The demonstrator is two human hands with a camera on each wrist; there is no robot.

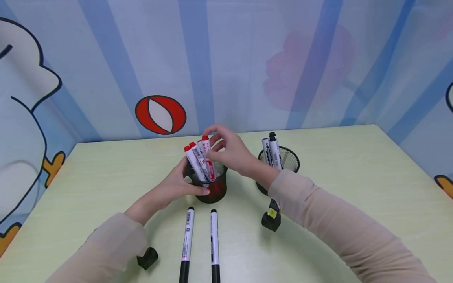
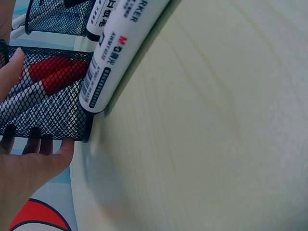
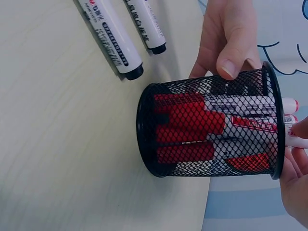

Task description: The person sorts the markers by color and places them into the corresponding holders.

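Note:
My left hand (image 1: 170, 186) grips a black mesh pen cup (image 1: 217, 190) around its side, thumb across the front and fingers behind. Several white markers with red ends (image 1: 193, 161) stand in the cup, leaning left. Above the rim, my right hand (image 1: 231, 151) pinches the top of one red-tipped marker (image 1: 205, 144) between thumb and finger; its lower part is inside the cup. Through the mesh in the right wrist view, the red lower halves of the markers (image 3: 185, 151) show near the cup's base.
Two black-and-white markers, one left (image 1: 187, 239) and one right (image 1: 214, 241), lie on the table (image 1: 247, 251) in front of the cup. A second mesh cup (image 1: 291, 159) with black-capped markers (image 1: 274, 151) stands to the right, partly behind my right forearm. A patterned curtain (image 1: 233, 78) hangs behind.

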